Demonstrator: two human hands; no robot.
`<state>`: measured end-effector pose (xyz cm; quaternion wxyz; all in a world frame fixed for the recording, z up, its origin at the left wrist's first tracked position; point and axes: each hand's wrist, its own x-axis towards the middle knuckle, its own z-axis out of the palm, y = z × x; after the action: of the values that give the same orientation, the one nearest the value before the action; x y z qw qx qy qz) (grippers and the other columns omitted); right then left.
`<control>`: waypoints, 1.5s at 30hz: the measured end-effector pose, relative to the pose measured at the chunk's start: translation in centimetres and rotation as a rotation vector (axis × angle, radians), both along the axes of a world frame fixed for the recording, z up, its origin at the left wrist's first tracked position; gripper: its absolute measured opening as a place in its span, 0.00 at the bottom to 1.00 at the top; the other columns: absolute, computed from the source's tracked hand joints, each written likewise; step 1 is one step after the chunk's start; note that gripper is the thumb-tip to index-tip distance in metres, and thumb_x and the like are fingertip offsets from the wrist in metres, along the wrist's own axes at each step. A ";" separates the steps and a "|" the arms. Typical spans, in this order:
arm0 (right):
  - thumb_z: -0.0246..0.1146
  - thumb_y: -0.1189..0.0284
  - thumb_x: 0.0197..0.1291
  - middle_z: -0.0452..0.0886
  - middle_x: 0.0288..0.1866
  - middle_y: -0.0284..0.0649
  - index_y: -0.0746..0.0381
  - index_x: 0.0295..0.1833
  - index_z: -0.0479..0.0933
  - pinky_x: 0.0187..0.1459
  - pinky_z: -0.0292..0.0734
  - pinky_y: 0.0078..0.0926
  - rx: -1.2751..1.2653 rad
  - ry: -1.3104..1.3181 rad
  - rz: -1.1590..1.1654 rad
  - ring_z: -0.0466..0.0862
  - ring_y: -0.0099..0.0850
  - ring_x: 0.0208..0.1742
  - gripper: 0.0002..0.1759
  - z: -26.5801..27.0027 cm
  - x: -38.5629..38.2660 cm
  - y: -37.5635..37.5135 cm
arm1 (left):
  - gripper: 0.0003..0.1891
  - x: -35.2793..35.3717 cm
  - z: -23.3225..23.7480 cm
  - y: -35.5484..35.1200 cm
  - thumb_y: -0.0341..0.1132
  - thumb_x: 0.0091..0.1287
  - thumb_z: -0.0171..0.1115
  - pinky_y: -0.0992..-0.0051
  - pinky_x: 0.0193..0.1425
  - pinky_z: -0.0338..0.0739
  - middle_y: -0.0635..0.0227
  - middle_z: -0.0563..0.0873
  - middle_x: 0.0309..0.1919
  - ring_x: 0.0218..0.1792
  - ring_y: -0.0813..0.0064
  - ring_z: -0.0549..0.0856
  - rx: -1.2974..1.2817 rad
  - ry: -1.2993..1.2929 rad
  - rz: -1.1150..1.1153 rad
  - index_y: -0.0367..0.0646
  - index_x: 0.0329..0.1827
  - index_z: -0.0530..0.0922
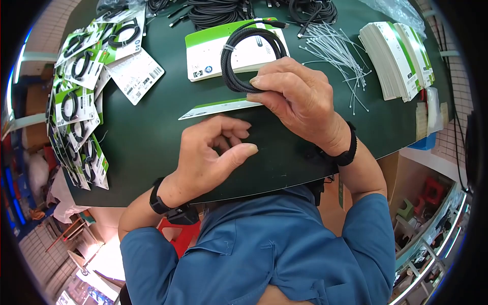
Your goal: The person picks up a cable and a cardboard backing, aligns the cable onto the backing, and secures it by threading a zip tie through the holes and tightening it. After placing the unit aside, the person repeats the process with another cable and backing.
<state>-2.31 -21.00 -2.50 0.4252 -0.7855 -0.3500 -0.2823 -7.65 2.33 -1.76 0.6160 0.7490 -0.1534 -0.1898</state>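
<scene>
My right hand pinches a coiled black braided cable between thumb and fingers at the coil's lower right. A small pale tie wraps the coil's left side. Below the coil, a white and green packaging card shows at a steep slant, its right end meeting my right thumb. My left hand holds nothing, its fingers loosely curled and the thumb apart, just below that card. Behind the coil lies a stack of similar cards on the dark green table.
Finished-looking cards with black cables pile up along the left side. White cable ties lie loose right of centre. Two stacks of cards stand at the right. Bundles of black cables line the far edge, beside clear plastic.
</scene>
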 end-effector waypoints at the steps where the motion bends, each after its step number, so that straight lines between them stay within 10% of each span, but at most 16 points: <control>1: 0.81 0.79 0.54 0.87 0.38 0.43 0.64 0.50 0.82 0.34 0.85 0.30 -0.002 -0.015 0.016 0.89 0.39 0.35 0.19 -0.1 -0.1 -0.1 | 0.16 0.1 0.0 0.0 0.35 0.68 0.77 0.77 0.29 0.81 0.59 0.90 0.44 0.40 0.72 0.89 0.001 0.000 0.002 0.34 0.52 0.86; 8: 0.81 0.80 0.51 0.87 0.40 0.42 0.63 0.52 0.83 0.32 0.85 0.29 -0.062 -0.109 0.082 0.90 0.38 0.35 0.22 0.0 -0.9 -0.4 | 0.20 1.5 0.5 -0.3 0.44 0.80 0.59 0.73 0.36 0.80 0.59 0.88 0.45 0.41 0.73 0.85 -0.573 0.912 0.138 0.33 0.60 0.82; 16: 0.81 0.79 0.47 0.86 0.40 0.41 0.62 0.46 0.84 0.32 0.83 0.30 -0.063 0.030 0.125 0.89 0.38 0.35 0.19 1.3 -1.2 -0.2 | 0.14 0.2 0.4 -0.6 0.31 0.80 0.53 0.72 0.42 0.78 0.58 0.88 0.44 0.41 0.72 0.84 -0.766 1.014 0.248 0.33 0.62 0.79; 37: 0.82 0.81 0.43 0.84 0.41 0.36 0.62 0.44 0.87 0.40 0.81 0.26 -0.061 0.251 0.061 0.85 0.32 0.41 0.19 3.6 -0.3 -1.9 | 0.15 3.4 1.5 -3.4 0.29 0.75 0.61 0.73 0.41 0.85 0.59 0.89 0.42 0.39 0.71 0.89 -0.425 0.255 0.075 0.31 0.60 0.79; 45: 0.81 0.81 0.48 0.85 0.41 0.37 0.62 0.46 0.88 0.41 0.83 0.27 -0.063 0.315 0.092 0.87 0.32 0.41 0.17 2.9 -0.1 -1.4 | 0.14 4.9 1.5 -4.8 0.35 0.77 0.64 0.82 0.21 0.75 0.64 0.87 0.38 0.25 0.80 0.85 -0.272 0.331 0.273 0.33 0.56 0.79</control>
<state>-2.43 -22.43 0.41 0.4625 -0.8161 -0.3232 -0.1249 -2.79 -2.45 -0.23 0.7478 0.6317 0.0279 -0.2026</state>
